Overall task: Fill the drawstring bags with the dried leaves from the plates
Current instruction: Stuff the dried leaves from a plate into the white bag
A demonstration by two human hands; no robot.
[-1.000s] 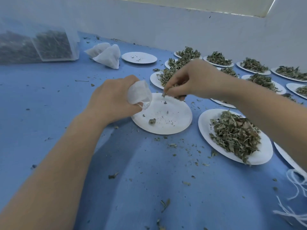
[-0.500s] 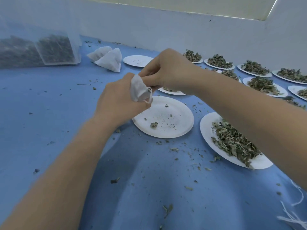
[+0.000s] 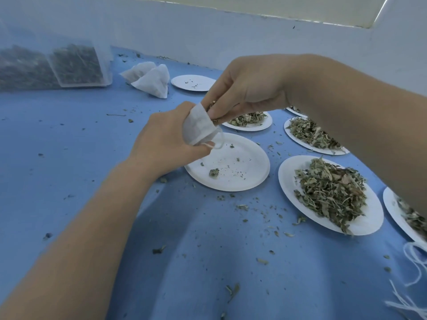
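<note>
While the left hand grips a small white drawstring bag above the near plate, its fingers are curled round the bag's body, thumb low near the loose string loop. Bag mouth faces up and right. Right hand sits just above the mouth; fingertips pinch a small tuft of dried leaves at the opening, touching the bag's rim.

Head view, table: near plate holds only crumbs and one small clump. Just right of it, a full plate with a heap of dried leaves. Further plates with leaves lie behind, partly hidden by the right forearm. One nearly bare plate sits far back. Beside it to the left, two filled white bags lie touching each other. Clear bin of dark leaves at far left. Loose white strings at the right edge. Blue cloth is scattered with leaf fragments.
</note>
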